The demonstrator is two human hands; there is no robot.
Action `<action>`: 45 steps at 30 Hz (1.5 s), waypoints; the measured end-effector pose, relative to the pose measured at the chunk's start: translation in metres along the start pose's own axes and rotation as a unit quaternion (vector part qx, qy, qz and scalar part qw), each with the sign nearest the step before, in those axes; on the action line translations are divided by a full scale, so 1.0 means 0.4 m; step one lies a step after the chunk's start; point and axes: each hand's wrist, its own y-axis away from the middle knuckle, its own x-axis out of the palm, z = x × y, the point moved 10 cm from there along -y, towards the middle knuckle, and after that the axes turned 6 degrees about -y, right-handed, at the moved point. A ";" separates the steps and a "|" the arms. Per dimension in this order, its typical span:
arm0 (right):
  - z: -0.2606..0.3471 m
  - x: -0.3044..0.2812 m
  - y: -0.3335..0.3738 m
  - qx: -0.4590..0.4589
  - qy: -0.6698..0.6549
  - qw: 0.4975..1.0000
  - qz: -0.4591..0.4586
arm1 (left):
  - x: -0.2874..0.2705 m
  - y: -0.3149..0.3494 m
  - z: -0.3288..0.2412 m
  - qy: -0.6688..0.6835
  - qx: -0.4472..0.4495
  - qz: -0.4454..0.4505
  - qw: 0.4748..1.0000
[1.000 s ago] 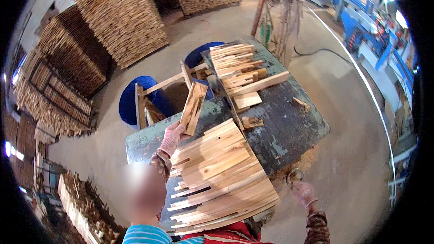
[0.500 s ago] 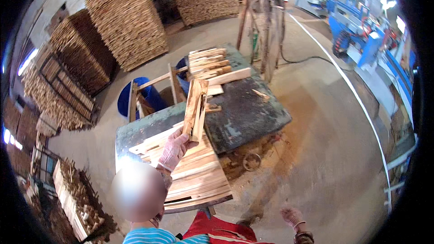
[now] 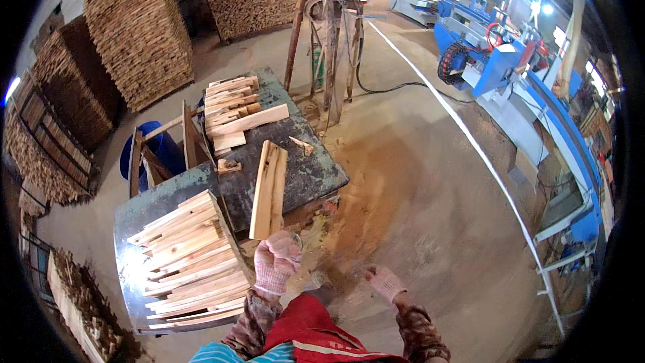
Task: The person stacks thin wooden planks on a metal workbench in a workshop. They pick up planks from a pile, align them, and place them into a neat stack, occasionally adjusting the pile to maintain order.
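My left hand (image 3: 277,262), in a pale knit glove, is closed round the lower end of a pair of short wooden boards (image 3: 267,191). They stand up from my fist at a slight tilt, in front of the dark table's near edge. To the right, my gloved right hand (image 3: 385,283) hangs over the floor with its fingers loosely stretched, and nothing shows in it. Beside my left hand, a layer of pale wooden strips (image 3: 191,262) lies side by side on the table's left part.
The worn dark table (image 3: 306,171) carries another stack of boards (image 3: 232,104) at its far end and a small wood offcut (image 3: 229,166). A blue barrel (image 3: 168,151) stands behind it. Tall timber stacks (image 3: 138,33) line the back left; blue machinery (image 3: 500,70) stands right.
My view has swung to the right. My left hand has brought the boards off from above the strip layer toward me and rightward. My right hand has come up and closer to the left.
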 end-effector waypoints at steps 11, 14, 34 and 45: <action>0.024 -0.161 -0.546 -0.020 -0.244 0.969 -0.024 | -0.123 -0.298 -0.112 0.052 0.087 -0.074 0.992; 0.033 -0.113 -0.672 0.110 -0.454 0.884 -0.010 | -0.232 -0.246 -0.200 -0.009 0.166 -0.175 0.970; 0.024 -0.027 -1.049 0.168 -0.116 0.961 0.184 | -0.458 -0.220 -0.116 0.092 0.440 -0.478 0.755; 0.842 -0.469 -1.299 -0.365 -0.201 0.907 -0.048 | -0.356 -0.330 -0.024 -0.306 0.213 -0.625 0.686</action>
